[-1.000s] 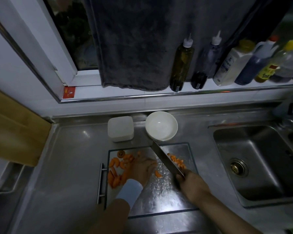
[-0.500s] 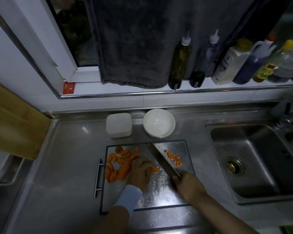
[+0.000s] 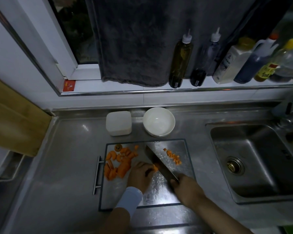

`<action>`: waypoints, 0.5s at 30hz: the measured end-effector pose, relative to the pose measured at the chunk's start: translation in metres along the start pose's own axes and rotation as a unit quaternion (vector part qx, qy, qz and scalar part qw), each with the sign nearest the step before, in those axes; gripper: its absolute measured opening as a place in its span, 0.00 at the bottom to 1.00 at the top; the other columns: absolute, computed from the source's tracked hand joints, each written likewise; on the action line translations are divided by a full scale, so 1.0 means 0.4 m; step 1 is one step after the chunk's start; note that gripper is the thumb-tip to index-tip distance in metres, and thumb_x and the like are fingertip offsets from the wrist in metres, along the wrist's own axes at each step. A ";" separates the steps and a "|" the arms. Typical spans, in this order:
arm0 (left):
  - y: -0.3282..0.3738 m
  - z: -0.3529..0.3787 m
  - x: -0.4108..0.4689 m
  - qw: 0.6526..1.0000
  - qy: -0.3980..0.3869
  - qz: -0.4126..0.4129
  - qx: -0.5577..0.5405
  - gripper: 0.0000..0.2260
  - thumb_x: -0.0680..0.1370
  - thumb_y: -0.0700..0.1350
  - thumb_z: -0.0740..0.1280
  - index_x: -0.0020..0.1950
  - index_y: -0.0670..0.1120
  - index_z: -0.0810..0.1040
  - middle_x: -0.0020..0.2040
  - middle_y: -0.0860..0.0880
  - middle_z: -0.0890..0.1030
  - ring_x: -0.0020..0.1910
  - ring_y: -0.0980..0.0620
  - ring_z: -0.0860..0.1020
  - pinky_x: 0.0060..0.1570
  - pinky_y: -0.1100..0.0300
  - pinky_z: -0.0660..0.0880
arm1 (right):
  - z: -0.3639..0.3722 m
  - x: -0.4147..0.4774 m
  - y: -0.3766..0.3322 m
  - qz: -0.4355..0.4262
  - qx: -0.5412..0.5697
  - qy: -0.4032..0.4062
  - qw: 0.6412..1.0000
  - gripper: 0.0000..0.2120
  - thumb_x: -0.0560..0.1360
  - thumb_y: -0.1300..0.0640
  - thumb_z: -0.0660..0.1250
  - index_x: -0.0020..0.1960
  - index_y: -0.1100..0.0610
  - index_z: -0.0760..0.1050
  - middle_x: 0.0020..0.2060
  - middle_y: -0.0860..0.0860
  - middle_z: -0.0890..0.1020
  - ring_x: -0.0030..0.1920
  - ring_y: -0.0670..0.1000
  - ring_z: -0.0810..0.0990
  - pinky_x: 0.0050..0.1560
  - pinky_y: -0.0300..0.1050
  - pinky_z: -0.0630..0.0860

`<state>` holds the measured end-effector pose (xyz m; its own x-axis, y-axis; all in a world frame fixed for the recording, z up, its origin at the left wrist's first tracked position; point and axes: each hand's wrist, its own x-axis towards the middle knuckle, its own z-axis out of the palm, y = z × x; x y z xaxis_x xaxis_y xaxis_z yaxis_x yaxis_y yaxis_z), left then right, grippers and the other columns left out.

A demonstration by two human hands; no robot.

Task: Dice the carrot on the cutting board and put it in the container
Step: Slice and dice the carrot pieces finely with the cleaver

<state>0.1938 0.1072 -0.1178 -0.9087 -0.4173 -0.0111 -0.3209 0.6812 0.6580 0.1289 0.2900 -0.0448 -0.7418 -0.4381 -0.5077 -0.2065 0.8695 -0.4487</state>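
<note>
A steel cutting board (image 3: 186, 149) lies on the counter. Carrot slices and chunks (image 3: 120, 163) are heaped on its left side, and a small pile of diced carrot (image 3: 173, 157) lies on its right. My left hand (image 3: 139, 175) has its fingers curled over a carrot piece (image 3: 156, 168) beside the blade. My right hand (image 3: 187, 188) grips the handle of a cleaver (image 3: 159, 162), whose blade runs diagonally across the board. A white bowl (image 3: 158, 121) and a white lidded container (image 3: 118, 123) stand just behind the board.
A steel sink (image 3: 254, 159) lies to the right. Several bottles (image 3: 180, 59) line the window ledge above, beside a hanging grey towel (image 3: 135, 39). A wooden board (image 3: 12, 119) leans at the left wall.
My left hand has gone from the carrot heap to a piece at the blade. The cleaver stays diagonal across the board. The camera shifted slightly.
</note>
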 end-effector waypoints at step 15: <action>-0.009 0.002 0.005 0.996 -0.030 0.076 0.018 0.06 0.74 0.38 0.70 0.47 0.47 0.83 0.50 0.50 0.79 0.47 0.57 0.77 0.54 0.82 0.60 | 0.011 -0.021 -0.007 -0.011 -0.013 0.019 1.000 0.10 0.81 0.44 0.57 0.54 0.47 0.74 0.45 0.47 0.82 0.45 0.49 0.80 0.38 0.40 0.69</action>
<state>0.1931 0.1046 -0.1209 -0.9615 -0.2716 0.0419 -0.1863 0.7562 0.6273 0.1385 0.2902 -0.0427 -0.7605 -0.4484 -0.4697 -0.2394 0.8660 -0.4390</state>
